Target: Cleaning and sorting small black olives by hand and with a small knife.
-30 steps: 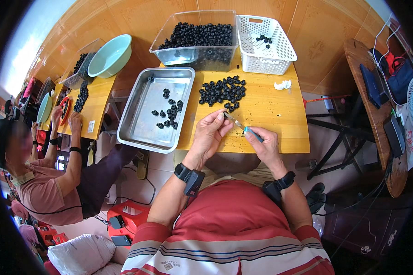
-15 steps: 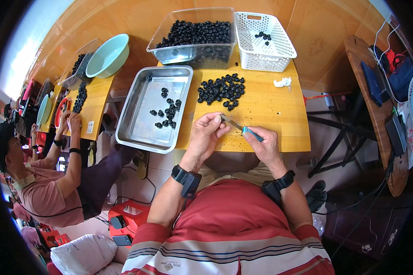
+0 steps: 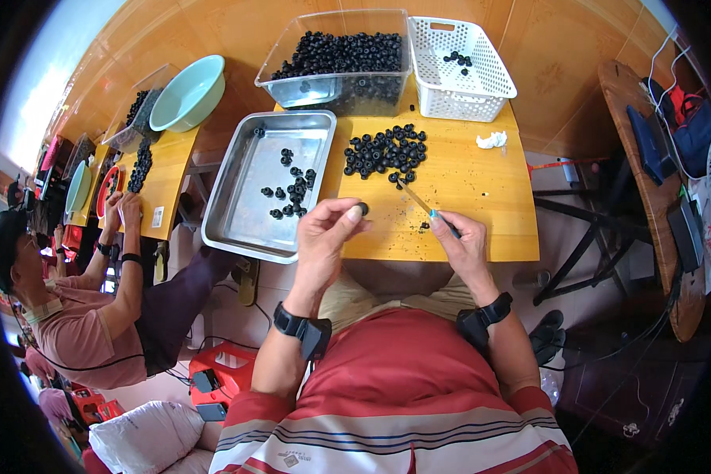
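Observation:
Between thumb and fingertips, my left hand (image 3: 325, 235) pinches a small round black part (image 3: 363, 208) just above the table's front edge. My right hand (image 3: 466, 243) is closed round the blue handle of a knife (image 3: 420, 202). The narrow blade points up and left, its tip at the near edge of a pile of black ring-shaped parts (image 3: 383, 152); whether it touches one I cannot tell. To the left, a shallow metal tray (image 3: 245, 158) holds several loose black parts with stubby ends. Dark crumbs (image 3: 423, 227) lie on the wood beside the knife.
At the back of the wooden table (image 3: 482, 189) stand a clear bin (image 3: 265, 73) heaped with black parts and a white perforated basket (image 3: 466, 107) with several inside. Crumpled white tissue (image 3: 491, 140) lies at right. Another person (image 3: 95, 332) works at a table on the left.
My left hand has moved left and down with the black part, away from the knife. The blade has swung up to the pile's near edge as my right hand shifted slightly right.

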The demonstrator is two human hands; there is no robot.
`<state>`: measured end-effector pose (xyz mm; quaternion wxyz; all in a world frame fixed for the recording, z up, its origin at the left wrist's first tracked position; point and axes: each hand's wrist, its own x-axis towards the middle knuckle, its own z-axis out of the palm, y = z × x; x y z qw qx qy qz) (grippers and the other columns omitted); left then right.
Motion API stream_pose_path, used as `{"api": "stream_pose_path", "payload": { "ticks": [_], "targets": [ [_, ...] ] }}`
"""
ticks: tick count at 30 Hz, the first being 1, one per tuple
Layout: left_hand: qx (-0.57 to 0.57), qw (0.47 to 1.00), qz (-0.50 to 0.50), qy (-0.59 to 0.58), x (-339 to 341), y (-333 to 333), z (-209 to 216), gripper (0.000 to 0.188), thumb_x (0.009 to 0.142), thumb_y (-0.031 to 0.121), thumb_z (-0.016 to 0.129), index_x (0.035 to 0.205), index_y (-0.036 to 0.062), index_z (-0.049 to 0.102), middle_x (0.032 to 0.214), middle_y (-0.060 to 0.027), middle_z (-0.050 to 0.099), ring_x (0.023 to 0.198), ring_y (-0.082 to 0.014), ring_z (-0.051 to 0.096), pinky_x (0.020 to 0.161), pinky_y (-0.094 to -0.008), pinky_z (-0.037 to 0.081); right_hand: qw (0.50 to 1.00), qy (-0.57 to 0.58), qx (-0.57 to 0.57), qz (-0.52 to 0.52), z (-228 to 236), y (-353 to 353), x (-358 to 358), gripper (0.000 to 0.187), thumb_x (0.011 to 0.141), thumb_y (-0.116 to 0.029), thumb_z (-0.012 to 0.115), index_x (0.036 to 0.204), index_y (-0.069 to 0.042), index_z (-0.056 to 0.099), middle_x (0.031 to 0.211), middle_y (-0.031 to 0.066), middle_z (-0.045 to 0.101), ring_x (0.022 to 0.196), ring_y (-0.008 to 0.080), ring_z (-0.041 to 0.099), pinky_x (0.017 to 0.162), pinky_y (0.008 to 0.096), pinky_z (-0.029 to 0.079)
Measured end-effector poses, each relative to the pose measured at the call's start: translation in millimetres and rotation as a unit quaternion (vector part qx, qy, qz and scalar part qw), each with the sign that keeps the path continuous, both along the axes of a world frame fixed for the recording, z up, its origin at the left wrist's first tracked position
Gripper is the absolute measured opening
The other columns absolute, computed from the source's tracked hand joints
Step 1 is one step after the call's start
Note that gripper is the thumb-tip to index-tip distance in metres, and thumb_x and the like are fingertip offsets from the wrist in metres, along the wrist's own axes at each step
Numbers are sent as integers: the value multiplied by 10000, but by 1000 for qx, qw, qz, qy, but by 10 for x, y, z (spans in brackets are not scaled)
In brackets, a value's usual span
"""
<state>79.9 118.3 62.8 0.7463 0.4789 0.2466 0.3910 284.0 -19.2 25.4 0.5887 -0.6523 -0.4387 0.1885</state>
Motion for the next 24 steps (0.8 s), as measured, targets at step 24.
{"api": "stream_pose_path", "payload": {
  "ticks": [24],
  "targets": [
    [575, 735, 49, 355, 593, 198, -193, 252, 858, 145, 737, 1088, 44, 713, 1043, -141, 665, 948, -343, 653, 820, -432, 545, 998, 57, 20, -12, -43, -30, 36, 374, 984, -308, 704, 1013, 64, 732, 747, -26, 614, 703, 53, 506, 616, 242, 420]
  ]
}}
